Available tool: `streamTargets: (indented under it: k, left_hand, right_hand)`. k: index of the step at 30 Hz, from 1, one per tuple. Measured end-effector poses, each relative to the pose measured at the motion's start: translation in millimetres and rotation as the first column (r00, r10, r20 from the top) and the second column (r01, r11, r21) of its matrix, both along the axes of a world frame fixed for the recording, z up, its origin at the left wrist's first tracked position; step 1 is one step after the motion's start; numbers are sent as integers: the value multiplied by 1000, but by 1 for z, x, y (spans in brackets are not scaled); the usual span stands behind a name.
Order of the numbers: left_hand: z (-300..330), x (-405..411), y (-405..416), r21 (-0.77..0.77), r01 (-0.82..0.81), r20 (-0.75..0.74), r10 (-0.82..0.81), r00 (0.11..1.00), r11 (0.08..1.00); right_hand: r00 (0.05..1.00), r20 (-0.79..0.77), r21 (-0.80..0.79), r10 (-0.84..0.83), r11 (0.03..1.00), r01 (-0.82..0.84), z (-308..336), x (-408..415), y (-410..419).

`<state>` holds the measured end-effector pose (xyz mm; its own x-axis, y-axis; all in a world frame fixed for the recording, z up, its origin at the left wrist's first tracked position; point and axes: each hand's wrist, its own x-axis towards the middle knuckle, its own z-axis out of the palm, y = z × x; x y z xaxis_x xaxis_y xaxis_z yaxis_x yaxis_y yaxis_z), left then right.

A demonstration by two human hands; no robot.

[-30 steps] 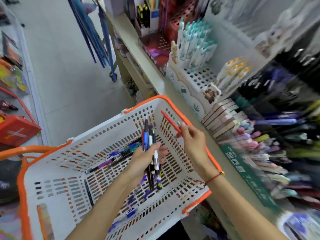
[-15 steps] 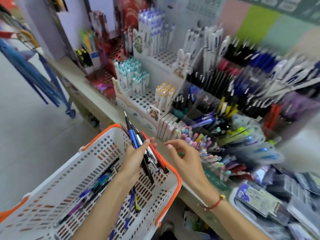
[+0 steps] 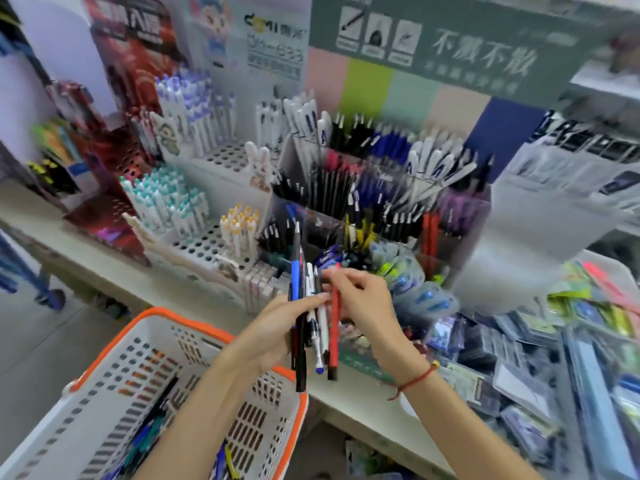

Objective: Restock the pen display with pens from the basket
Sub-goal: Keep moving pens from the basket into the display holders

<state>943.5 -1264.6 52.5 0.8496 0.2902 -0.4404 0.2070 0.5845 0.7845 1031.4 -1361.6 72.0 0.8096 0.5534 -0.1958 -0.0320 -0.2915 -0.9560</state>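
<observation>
Head view: left hand grips a bundle of pens upright, just above the basket rim's far corner, long axes near vertical, tips up toward the pen display. Right hand, the nearer one to the display, pinches the red pen at the bundle's right edge, fingers curled on its upper end. Display lies ahead and above; more pens lie in the basket
</observation>
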Motion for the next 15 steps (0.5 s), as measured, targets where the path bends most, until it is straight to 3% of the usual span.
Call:
streamTargets:
  k: [3,5,7,11,15]
  left_hand:
    - [3,13,-13,-11,18,-9,-18,1000,1000]
    - [0,17,-18,11,17,-1,-17,1000,1000]
    - [-4,19,-20,-5,6,25,-6,1000,1000]
    - [-5,20,-24,-22,24,58,-23,998,999]
    - [-2,18,-26,25,145,55,-147,988,989]
  right_hand:
    - [939,168,145,-301,949,278,8,17,-19]
    - [797,251,340,-550,821,459,21,32,-34]
    - [670,277,507,-689,697,508,30,48,-47]
    - [444,444,623,-778,625,470,29,75,-66]
    - [376,641,532,-669,740,411,19,90,-69]
